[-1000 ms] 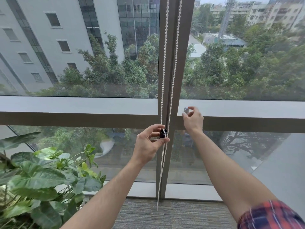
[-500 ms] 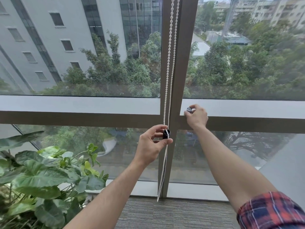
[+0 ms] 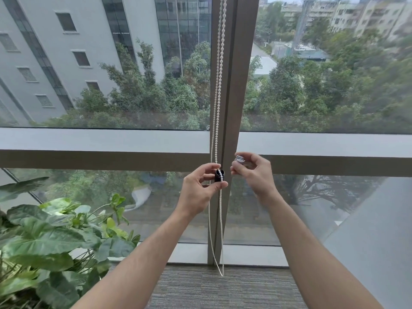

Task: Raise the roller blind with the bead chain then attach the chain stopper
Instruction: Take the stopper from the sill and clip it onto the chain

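From the left, a broad-leaved plant [image 3: 51,237] fills the lower corner, well apart from the work. My left hand [image 3: 201,188] pinches the dark stopper body [image 3: 219,176] between thumb and curled fingers, with one strand of the white bead chain [image 3: 217,85] seated across its front face. That hand sits where it did a second ago, holding the piece against the chain in front of the window mullion [image 3: 231,85].

The change is on the right. My right hand [image 3: 254,172] was up by the horizontal window rail [image 3: 334,161] a moment back; it has now come down and inward, so it hangs just beside the stopper body, fingers curled round a small clear cap [image 3: 239,159]. The cap and the dark body are near but not touching. I read this as the closing step: the cap still has to go onto the body to trap the beads.

No blind fabric shows over the glass, so I judge the raising done. The chain runs as two thin strands of small white beads down the mullion, passes my left hand, and loops near the carpet [image 3: 223,291]. It hangs slack below the stopper. The stopper itself looks small, dark and cylindrical; whether the beads sit in a slot I cannot tell.
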A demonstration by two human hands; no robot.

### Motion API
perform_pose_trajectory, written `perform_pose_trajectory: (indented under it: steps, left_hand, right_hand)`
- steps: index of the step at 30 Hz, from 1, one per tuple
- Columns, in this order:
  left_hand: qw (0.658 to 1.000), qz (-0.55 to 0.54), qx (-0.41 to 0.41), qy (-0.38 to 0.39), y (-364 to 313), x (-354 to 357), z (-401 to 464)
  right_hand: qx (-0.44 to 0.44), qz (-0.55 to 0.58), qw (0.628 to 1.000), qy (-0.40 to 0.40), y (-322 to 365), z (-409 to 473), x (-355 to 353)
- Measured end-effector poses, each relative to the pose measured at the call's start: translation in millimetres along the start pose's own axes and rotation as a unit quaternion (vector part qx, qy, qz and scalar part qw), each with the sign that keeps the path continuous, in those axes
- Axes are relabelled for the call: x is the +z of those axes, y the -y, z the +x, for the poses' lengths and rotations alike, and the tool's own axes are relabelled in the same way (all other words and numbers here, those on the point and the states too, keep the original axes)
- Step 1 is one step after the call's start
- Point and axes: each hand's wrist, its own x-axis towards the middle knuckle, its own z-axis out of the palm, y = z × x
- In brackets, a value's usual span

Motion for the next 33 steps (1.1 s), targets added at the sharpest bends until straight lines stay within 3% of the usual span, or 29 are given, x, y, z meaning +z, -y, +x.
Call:
perform_pose_trajectory:
  steps: [8,16,25,28,33]
  left_hand:
    - [1.0,-0.002,-0.005,-0.008,-4.6,3.3,2.7]
    - [1.0,-0.007,-0.005,-0.008,-7.0,1.5,0.6]
    - [1.0,-0.013,-0.006,-0.005,-7.9,-1.0,0.8]
    - [1.0,-0.015,-0.006,-0.001,-8.4,-3.0,1.0]
    - [1.0,-0.025,-0.007,0.002,-10.3,-1.9,0.7]
  right_hand:
    - [-0.05,-0.062,0.993,0.084,17.9,-18.9,2.1]
    - [-0.062,-0.131,0.986,0.083,29.4,-24.1,-2.6]
    - [-0.107,-0.152,0.97,0.155,43.6,-28.0,1.0]
    - [-0.153,-0.19,0.958,0.15,47.6,-28.3,3.0]
    - [-0.152,-0.214,0.954,0.148,55.6,-29.7,4.9]
